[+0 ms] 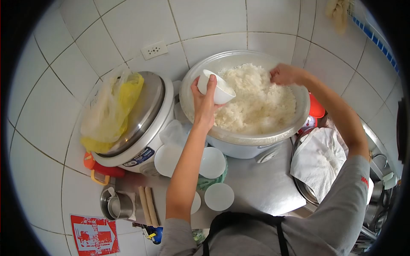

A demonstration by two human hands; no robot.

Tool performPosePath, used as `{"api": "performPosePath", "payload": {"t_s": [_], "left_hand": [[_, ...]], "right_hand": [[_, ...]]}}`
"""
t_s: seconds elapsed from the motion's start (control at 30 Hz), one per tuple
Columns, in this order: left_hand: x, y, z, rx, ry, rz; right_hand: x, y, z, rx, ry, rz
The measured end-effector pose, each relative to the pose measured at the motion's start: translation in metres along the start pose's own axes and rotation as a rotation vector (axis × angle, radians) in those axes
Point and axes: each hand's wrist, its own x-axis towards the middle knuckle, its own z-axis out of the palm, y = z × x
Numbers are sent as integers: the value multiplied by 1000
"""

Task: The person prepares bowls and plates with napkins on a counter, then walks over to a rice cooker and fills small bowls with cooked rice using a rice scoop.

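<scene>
A small white bowl (217,87) is in my left hand (204,102), tilted over the near-left rim of a big rice pot (192,64). Its mouth leans toward the rice, and some white rice seems to show inside. Cooked white rice (252,98) is heaped in the pot. My right hand (287,75) is at the far right of the heap, its fingers curled closed and slightly blurred. Whatever those fingers grip, if anything, is hidden from view.
To the left stands a second rice cooker (149,145), its metal lid (157,96) under yellow and clear plastic bags (113,111). White bowls (212,163) are on the steel counter (252,183) near my left forearm. A white cloth (320,160) covers something at right; a metal cup (120,205) is at lower left.
</scene>
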Motion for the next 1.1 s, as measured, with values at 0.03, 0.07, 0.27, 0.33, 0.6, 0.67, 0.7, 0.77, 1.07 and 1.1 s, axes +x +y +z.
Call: {"api": "performPosePath", "payload": {"t_s": [0.03,0.07,0.27,0.33,0.6,0.67,0.7,0.77,1.07,1.1], "left_hand": [[2,0,5,31,-27,-68],[3,-2,12,3,-39,-99],[21,-20,37,-361,-149,-237],[20,-15,32,-357,-157,-228],[20,1,19,-446,-181,-232],[18,2,15,-468,-181,-228],[15,2,14,-440,-161,-213],[14,13,16,-372,-136,-177],[22,-8,-1,-185,-4,12],[23,-7,-1,-201,-1,17]], "right_hand": [[2,-10,-8,-113,141,-83],[-3,-32,-12,-323,235,-106],[-20,-89,51,-1115,573,-150],[-24,-77,27,-941,734,-176],[-54,-95,-5,-613,673,-286],[-48,-97,-9,-684,651,-278],[-43,-96,-5,-665,649,-308],[-37,-95,-1,-620,663,-361],[89,55,68,-922,456,-24],[97,67,79,-811,449,-71]]}}
